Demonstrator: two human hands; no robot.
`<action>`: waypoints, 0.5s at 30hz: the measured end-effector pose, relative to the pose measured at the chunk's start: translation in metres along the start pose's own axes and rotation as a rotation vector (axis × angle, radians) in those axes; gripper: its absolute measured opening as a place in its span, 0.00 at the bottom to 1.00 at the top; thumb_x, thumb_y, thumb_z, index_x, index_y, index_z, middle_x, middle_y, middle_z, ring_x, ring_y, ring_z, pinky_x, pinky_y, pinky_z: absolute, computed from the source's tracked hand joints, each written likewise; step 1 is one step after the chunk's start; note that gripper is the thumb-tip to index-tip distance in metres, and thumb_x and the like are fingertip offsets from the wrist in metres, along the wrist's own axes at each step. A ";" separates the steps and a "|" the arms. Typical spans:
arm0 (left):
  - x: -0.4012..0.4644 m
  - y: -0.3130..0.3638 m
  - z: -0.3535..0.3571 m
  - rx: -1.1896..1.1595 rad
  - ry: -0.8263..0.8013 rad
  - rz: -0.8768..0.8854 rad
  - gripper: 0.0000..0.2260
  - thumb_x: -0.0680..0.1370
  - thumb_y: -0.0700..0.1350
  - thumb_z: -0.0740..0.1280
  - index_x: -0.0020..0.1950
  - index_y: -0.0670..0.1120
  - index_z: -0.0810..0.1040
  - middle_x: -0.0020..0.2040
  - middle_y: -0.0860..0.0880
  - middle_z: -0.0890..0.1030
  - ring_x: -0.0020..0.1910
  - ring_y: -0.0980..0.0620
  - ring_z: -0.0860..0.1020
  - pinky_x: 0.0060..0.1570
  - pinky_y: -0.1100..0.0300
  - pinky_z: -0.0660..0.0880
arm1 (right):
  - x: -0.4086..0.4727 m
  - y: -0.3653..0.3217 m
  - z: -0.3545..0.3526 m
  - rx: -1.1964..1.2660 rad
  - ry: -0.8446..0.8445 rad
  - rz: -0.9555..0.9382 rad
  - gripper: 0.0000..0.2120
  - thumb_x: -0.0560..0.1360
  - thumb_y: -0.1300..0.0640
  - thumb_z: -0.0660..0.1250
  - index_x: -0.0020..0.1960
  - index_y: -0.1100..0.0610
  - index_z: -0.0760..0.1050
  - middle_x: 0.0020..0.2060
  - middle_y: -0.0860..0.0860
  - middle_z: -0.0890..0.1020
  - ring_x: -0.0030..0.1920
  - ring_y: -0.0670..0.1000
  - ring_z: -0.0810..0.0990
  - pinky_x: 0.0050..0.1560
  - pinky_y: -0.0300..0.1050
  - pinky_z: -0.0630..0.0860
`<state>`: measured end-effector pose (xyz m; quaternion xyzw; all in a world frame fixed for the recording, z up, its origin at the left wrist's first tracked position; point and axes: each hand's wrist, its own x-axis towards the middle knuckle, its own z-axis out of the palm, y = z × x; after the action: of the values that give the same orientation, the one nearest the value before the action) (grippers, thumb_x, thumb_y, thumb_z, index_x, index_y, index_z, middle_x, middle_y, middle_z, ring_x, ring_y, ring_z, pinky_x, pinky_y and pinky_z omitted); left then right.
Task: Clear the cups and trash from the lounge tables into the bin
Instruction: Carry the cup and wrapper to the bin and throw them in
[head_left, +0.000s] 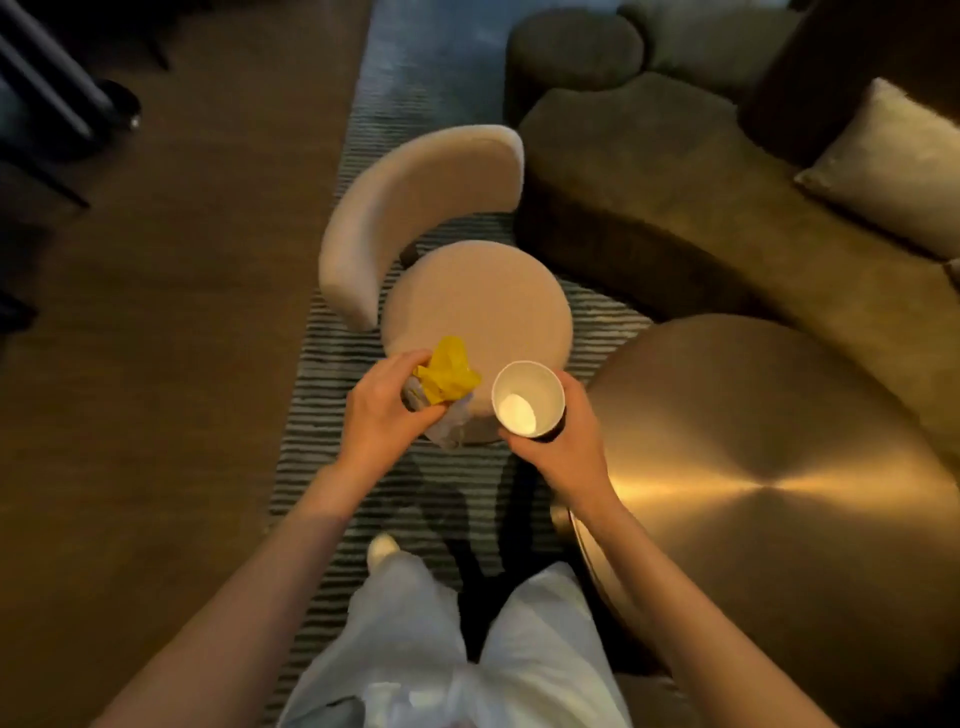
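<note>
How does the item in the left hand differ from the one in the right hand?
The yellow wrapper is crumpled and shapeless, while the paper cup is rigid, round and upright with its mouth open. The wrapper is bright yellow with some pale plastic under it; the cup is white inside and dark outside. The left hand pinches the wrapper; the right hand wraps the cup's side. Both are held above the beige chair.

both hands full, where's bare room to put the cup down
The round metal table beside the right hand shows bare. The chair seat ahead is bare too. It is crowded only between the hands, cup beside yellow trash.
</note>
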<state>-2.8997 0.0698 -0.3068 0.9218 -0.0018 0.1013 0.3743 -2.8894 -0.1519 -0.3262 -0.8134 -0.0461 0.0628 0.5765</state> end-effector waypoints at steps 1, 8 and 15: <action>-0.006 -0.013 -0.017 -0.011 0.040 -0.032 0.25 0.65 0.52 0.73 0.60 0.44 0.77 0.53 0.47 0.81 0.52 0.51 0.78 0.51 0.60 0.73 | 0.004 -0.009 0.022 -0.004 -0.037 -0.018 0.33 0.61 0.51 0.78 0.62 0.47 0.68 0.57 0.45 0.76 0.58 0.41 0.75 0.56 0.34 0.71; -0.046 -0.134 -0.137 -0.040 0.210 -0.207 0.22 0.65 0.49 0.74 0.57 0.43 0.78 0.52 0.47 0.81 0.50 0.51 0.78 0.49 0.60 0.73 | 0.042 -0.066 0.183 -0.050 -0.193 -0.140 0.33 0.63 0.54 0.80 0.62 0.43 0.66 0.56 0.42 0.74 0.58 0.36 0.72 0.53 0.25 0.67; -0.078 -0.228 -0.219 -0.001 0.361 -0.389 0.20 0.65 0.46 0.75 0.56 0.44 0.78 0.51 0.47 0.81 0.50 0.52 0.78 0.50 0.61 0.72 | 0.078 -0.096 0.306 -0.089 -0.378 -0.196 0.34 0.64 0.53 0.80 0.65 0.51 0.68 0.59 0.48 0.75 0.60 0.42 0.74 0.58 0.33 0.70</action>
<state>-2.9985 0.3796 -0.3253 0.8717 0.2421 0.1903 0.3812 -2.8607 0.1769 -0.3396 -0.8035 -0.2349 0.1556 0.5243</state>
